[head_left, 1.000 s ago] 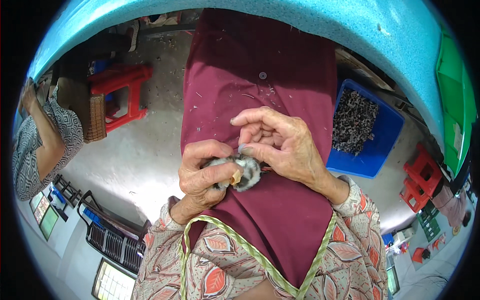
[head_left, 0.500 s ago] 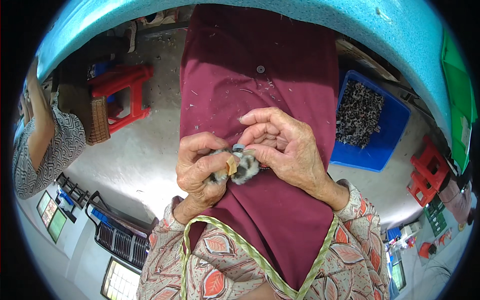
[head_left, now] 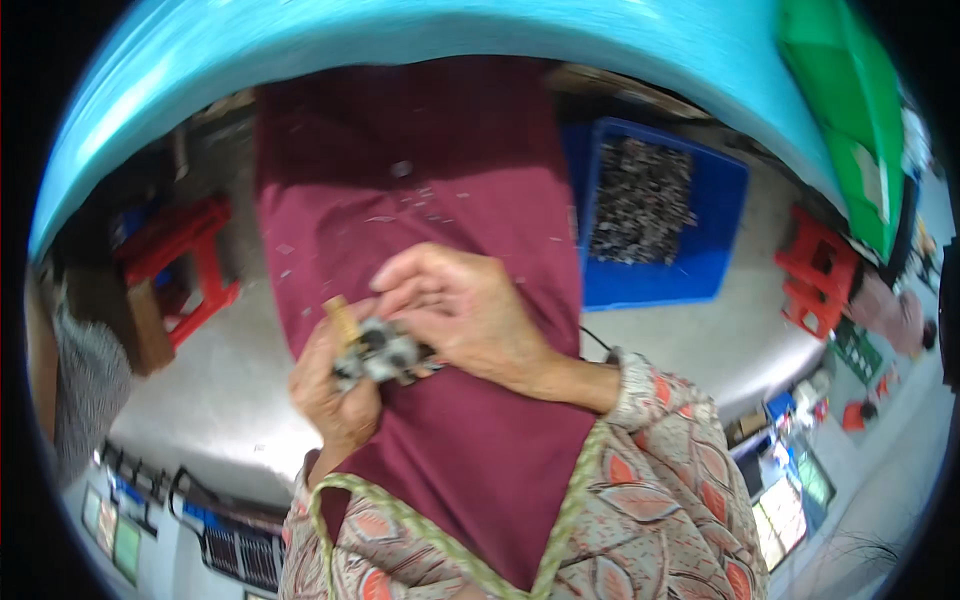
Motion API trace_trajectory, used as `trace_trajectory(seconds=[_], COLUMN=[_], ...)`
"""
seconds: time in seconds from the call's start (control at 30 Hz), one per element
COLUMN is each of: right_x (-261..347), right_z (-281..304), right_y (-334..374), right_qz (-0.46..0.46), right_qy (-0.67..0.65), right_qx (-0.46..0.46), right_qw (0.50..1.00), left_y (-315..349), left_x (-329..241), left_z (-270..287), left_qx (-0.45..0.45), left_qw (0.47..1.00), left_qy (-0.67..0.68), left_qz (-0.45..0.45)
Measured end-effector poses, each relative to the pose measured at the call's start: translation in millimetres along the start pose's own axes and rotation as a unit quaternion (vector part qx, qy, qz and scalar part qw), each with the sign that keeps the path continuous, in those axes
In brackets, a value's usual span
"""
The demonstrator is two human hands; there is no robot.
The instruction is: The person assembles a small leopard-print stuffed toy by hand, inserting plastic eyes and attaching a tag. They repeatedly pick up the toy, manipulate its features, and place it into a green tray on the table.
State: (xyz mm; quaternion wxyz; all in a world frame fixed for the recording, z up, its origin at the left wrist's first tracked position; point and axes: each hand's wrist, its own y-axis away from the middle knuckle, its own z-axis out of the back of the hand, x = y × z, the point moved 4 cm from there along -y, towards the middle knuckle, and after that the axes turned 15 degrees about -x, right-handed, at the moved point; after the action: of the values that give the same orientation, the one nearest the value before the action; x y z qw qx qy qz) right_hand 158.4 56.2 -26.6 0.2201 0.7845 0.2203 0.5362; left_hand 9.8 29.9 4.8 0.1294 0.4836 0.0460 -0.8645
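A small fluffy piece (head_left: 392, 352) in grey, white and black lies in my left hand (head_left: 335, 392), whose fingers are closed round it. From its upper left a short yellow strip (head_left: 343, 320) sticks out beside my left fingers. My right hand (head_left: 465, 312) is at the piece's upper right, fingers curled and thumb brought toward the fingertips. Motion blurs those tips, and I cannot make out what they pinch. Both hands are above the maroon apron (head_left: 460, 440) over my lap, which has pale scraps on it.
To the right on the floor stands a blue bin (head_left: 720, 240) holding a heap of small grey and black pieces (head_left: 642, 200). A light-blue surface (head_left: 450, 35) curves across the far side. Red stools (head_left: 190, 260) stand left and right; a person's patterned sleeve (head_left: 90, 360) shows at left.
The whole view has swung, so bin and apron sit farther left in it. My hands have shifted left too. The fluffy piece has turned, its yellow strip now pointing up and left.
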Motion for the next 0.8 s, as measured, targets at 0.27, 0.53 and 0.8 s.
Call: trace_trajectory(seconds=[0.27,0.53,0.8], right_x=[9.2,9.8,9.0], right_z=[16.2,20.5,20.1], right_y=[3.8,7.6,15.0], right_qz=[0.031,0.162,0.112], right_qy=[-0.008,0.125,0.058], right_qx=[0.059,0.027,0.033], right_qw=[0.998,0.978,0.992], left_y=[4.2,1.5,-2.3], left_x=[19.8,18.8,6.8], left_z=[-8.3,-14.8,-3.6], left_qx=[-0.035,0.038,0.039], left_qw=[0.982,0.984,0.997], left_qy=[0.122,0.112,0.003], left_qz=[0.136,0.135,-0.069])
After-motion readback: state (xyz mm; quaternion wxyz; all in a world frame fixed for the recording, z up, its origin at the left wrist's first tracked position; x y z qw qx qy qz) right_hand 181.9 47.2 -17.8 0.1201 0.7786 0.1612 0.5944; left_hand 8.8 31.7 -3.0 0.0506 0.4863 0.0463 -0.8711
